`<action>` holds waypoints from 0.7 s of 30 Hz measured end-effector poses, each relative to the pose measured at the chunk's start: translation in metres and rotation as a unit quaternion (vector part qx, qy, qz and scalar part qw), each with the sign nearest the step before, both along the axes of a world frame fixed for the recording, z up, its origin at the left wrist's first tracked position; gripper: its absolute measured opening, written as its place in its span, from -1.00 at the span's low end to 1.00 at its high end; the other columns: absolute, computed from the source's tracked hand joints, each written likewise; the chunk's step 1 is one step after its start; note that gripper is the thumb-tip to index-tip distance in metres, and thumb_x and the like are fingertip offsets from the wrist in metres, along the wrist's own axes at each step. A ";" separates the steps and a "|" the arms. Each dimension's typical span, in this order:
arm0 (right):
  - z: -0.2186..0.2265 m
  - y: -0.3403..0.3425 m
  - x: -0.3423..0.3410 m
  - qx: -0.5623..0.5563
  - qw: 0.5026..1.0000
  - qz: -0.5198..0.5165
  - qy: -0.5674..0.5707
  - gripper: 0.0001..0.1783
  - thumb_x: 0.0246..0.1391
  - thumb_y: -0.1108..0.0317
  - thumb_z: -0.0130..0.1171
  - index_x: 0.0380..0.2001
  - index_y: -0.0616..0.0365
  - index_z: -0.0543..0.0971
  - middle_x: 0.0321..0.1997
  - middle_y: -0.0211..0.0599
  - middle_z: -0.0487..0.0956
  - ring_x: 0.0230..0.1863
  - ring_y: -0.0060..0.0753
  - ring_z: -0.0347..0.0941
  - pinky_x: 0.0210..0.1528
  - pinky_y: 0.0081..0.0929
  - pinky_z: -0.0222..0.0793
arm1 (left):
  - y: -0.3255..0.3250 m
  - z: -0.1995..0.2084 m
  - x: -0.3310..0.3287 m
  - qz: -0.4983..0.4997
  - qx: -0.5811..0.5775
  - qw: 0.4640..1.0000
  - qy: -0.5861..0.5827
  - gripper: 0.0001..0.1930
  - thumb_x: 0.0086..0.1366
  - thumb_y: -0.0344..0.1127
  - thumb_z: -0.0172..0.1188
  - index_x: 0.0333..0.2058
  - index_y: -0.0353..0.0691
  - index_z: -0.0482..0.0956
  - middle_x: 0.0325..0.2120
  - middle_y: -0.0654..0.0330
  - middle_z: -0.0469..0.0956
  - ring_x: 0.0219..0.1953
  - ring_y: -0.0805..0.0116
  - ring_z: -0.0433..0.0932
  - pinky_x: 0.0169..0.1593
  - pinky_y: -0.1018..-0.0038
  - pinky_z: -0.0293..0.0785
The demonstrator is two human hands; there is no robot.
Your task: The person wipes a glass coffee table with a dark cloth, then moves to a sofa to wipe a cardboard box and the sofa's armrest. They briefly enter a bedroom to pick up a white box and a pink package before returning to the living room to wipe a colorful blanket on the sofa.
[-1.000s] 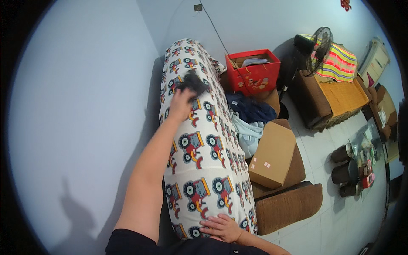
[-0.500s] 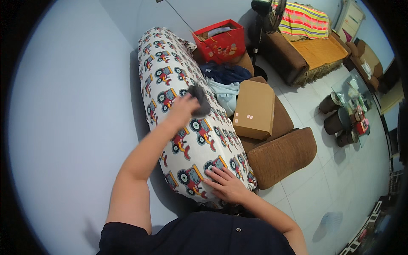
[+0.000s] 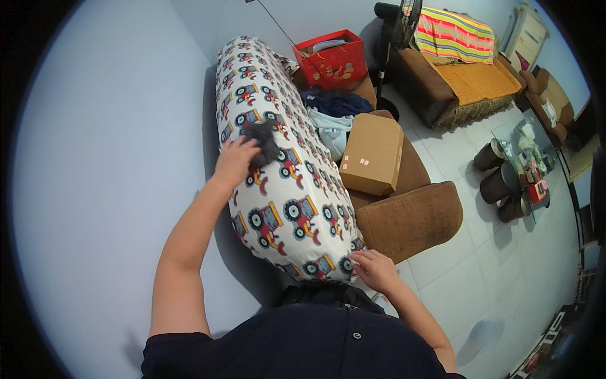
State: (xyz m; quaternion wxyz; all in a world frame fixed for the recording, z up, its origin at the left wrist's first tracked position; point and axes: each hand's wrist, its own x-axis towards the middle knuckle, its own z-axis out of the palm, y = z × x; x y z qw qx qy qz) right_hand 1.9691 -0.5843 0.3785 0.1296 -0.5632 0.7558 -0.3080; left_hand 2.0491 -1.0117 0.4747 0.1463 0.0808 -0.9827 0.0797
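Note:
A long sofa back wears a white cover printed with red tractors (image 3: 297,215). Along its top, toward the wall side, my left hand (image 3: 237,159) is closed on a dark grey cloth (image 3: 260,144), pressed against the fabric. The cloth is crumpled, and its underside is hidden. My right hand (image 3: 377,270) rests at the near right end of the cover, its fingers apart and bent over the fabric edge, holding nothing.
On the brown sofa seat sit a cardboard box (image 3: 371,153), folded clothes (image 3: 333,107) and a red gift bag (image 3: 332,60). A standing fan (image 3: 407,25) is behind them. The wall (image 3: 120,164) runs along the left; a glass table (image 3: 530,155) with stools is at right.
My left hand has moved left across the cover with the cloth. My right hand has gone from lying flat on the cover to its near right edge.

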 end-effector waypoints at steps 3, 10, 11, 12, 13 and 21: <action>-0.013 0.033 -0.018 0.024 0.999 0.010 0.030 -0.70 -0.01 0.30 0.15 -0.15 0.06 0.56 -0.15 -0.28 0.57 -0.11 -0.20 0.47 -0.07 -0.31 0.40 | 0.066 -0.023 0.026 0.138 0.158 0.978 0.004 -0.64 0.10 -0.50 -0.03 -0.13 -0.14 0.58 0.04 0.09 0.45 0.15 -0.10 0.29 0.14 0.15 0.27; -0.022 0.122 -0.042 0.135 0.991 0.019 -0.009 -0.66 0.02 0.25 0.13 -0.10 0.04 0.54 -0.12 -0.26 0.57 -0.06 -0.16 0.46 -0.03 -0.27 0.38 | 0.287 -0.102 0.080 -0.033 0.154 0.983 -0.096 -0.61 0.00 -0.49 0.07 -0.13 -0.06 0.53 0.08 0.27 0.43 0.20 0.31 0.30 0.24 0.13 0.13; -0.026 0.134 -0.047 0.142 0.990 0.024 -0.008 -0.66 0.03 0.24 0.13 -0.10 0.05 0.54 -0.12 -0.26 0.57 -0.07 -0.16 0.46 -0.03 -0.27 0.38 | 0.281 -0.099 0.079 -0.011 0.185 0.976 -0.111 -0.59 -0.01 -0.53 0.05 -0.13 -0.06 0.53 0.09 0.28 0.43 0.20 0.35 0.29 0.24 0.13 0.13; -0.028 0.148 -0.054 0.153 0.988 0.034 -0.006 -0.66 0.03 0.23 0.13 -0.09 0.05 0.54 -0.11 -0.26 0.57 -0.07 -0.15 0.46 -0.03 -0.26 0.39 | 0.282 -0.087 0.073 -0.002 0.222 0.970 -0.093 -0.56 -0.05 -0.58 0.01 -0.15 -0.07 0.55 0.03 0.25 0.49 0.11 0.31 0.40 0.16 0.22 0.27; -0.027 0.158 -0.061 0.154 0.987 0.039 -0.003 -0.65 0.03 0.22 0.13 -0.09 0.05 0.54 -0.11 -0.25 0.57 -0.07 -0.14 0.46 -0.04 -0.25 0.39 | 0.276 -0.077 0.067 0.028 0.320 0.946 -0.045 -0.60 -0.04 -0.59 0.00 -0.19 -0.08 0.56 -0.08 0.20 0.55 -0.02 0.21 0.51 0.03 0.30 0.39; -0.013 0.187 -0.075 0.149 0.986 0.069 0.012 -0.63 0.06 0.22 0.12 -0.05 0.05 0.51 -0.11 -0.22 0.57 -0.07 -0.12 0.46 -0.04 -0.23 0.39 | 0.223 -0.017 0.066 0.196 0.119 0.939 0.256 -0.66 0.13 -0.52 -0.03 -0.12 -0.18 0.55 0.05 0.14 0.46 0.11 0.01 0.37 0.18 0.23 0.25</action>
